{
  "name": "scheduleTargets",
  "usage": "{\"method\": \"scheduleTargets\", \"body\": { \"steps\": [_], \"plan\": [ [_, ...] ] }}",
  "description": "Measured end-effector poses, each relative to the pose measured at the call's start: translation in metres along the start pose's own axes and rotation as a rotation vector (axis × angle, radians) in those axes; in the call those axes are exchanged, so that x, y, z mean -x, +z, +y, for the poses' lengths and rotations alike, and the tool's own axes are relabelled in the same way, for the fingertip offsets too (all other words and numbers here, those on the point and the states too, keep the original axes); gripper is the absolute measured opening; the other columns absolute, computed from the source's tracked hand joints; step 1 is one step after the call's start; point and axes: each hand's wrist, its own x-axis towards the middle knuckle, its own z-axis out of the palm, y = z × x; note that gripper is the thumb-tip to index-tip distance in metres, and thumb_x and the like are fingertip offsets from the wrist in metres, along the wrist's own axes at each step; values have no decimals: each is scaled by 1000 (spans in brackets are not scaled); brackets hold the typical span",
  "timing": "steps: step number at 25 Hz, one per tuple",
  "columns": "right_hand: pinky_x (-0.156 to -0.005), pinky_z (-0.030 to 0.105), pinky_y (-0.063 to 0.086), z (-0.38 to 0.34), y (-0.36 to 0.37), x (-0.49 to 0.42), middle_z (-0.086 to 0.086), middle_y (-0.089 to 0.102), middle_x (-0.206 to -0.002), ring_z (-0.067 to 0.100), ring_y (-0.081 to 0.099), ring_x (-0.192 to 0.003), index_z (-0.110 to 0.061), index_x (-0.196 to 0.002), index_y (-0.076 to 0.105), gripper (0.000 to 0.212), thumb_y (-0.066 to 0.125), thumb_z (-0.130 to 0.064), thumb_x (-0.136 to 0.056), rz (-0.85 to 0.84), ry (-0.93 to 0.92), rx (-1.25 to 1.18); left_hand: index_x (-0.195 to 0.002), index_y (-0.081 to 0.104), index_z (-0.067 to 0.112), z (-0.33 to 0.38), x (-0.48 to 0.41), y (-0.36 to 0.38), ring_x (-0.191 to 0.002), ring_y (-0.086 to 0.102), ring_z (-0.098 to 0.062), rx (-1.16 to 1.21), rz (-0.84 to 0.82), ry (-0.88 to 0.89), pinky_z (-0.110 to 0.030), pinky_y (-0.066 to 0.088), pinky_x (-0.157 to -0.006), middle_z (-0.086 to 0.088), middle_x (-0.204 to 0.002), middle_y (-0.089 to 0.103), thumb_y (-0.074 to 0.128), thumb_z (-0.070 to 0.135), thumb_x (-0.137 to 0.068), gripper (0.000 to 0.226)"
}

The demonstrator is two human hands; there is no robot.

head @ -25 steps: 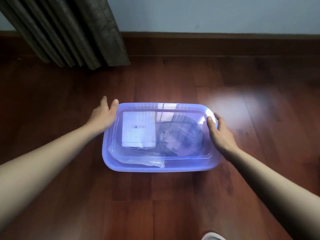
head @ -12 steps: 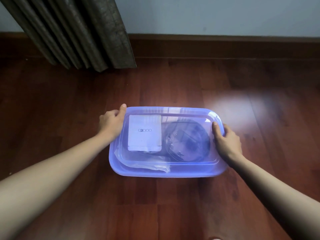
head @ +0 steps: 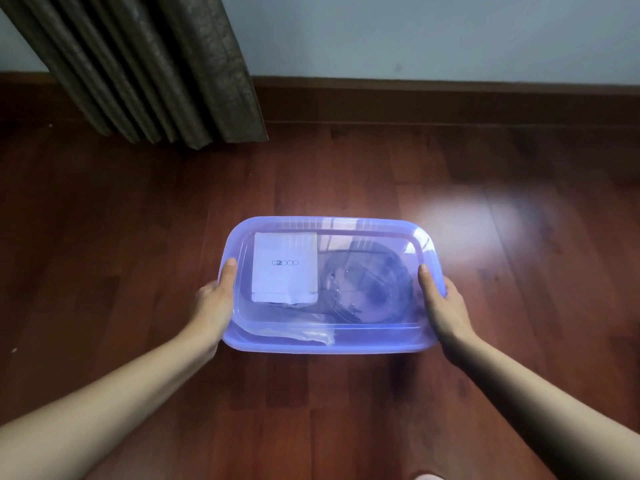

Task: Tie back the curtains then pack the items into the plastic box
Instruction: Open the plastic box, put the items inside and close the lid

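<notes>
The plastic box (head: 332,342) is a translucent violet rectangle with rounded corners, lying flat and lengthwise across the dark wooden floor with its lid on. Through the lid show a white packet (head: 284,268) printed "G2000" at the left and a round dark item (head: 375,285) at the right, its kind unclear. The grey pleated curtain (head: 152,67) hangs to the floor at the far left, well apart from the box

The white packet (head: 284,266) carries the print "G2000". It lies inside the plastic box (head: 429,244). No other text is readable.
</notes>
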Motion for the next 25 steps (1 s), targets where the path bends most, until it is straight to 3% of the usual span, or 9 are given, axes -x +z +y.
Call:
{"method": "scheduleTargets", "body": {
  "steps": [3,7,12,16,21,25],
  "plan": [
    [-81,39,50,-1,2,-1,-7,65,-90,24,62,-91,-23,-95,61,55,48,-73,-74,35,-18,9,-71,54,1,1,-2,-1,-67,52,-26,-103,109,37,-36,43,-66,-7,-68,57,33,80,-75,82],
    [-83,39,45,-3,4,0,-7,60,-80,32,59,-93,-20,-92,58,43,48,-62,-87,115,-10,94,-56,41,9,12,10,2,-68,45,-30,-242,212,104,-34,34,-62,-7,-60,49,33,59,-93,62],
    [-90,46,48,-21,15,14,12,67,-97,37,61,-95,-19,-98,59,74,37,-81,-64,101,-12,70,-55,42,11,21,11,-13,-72,48,-31,-210,245,116,-34,32,-60,-9,-57,49,36,55,-94,59],
    [-87,47,51,-70,60,19,13,68,-94,36,64,-89,-23,-99,57,73,37,-83,-63,19,-119,70,-71,63,-2,27,3,-76,-80,56,-33,-226,353,125,-33,36,-68,-19,-75,63,36,56,-93,67],
    [-90,38,44,-141,163,39,4,56,-99,28,54,-95,-20,-115,55,51,44,-62,-87,-121,-228,61,-72,64,5,18,-16,-199,-81,57,-32,-196,532,61,-33,39,-70,-17,-82,62,36,58,-92,64],
    [-87,35,40,-189,236,75,1,52,-97,27,50,-92,-23,-115,53,46,44,-60,-89,-208,-218,64,-81,67,1,7,-24,-288,-79,62,-34,-130,569,-15,-34,44,-69,-16,-84,65,37,62,-90,69]
  ]
}}
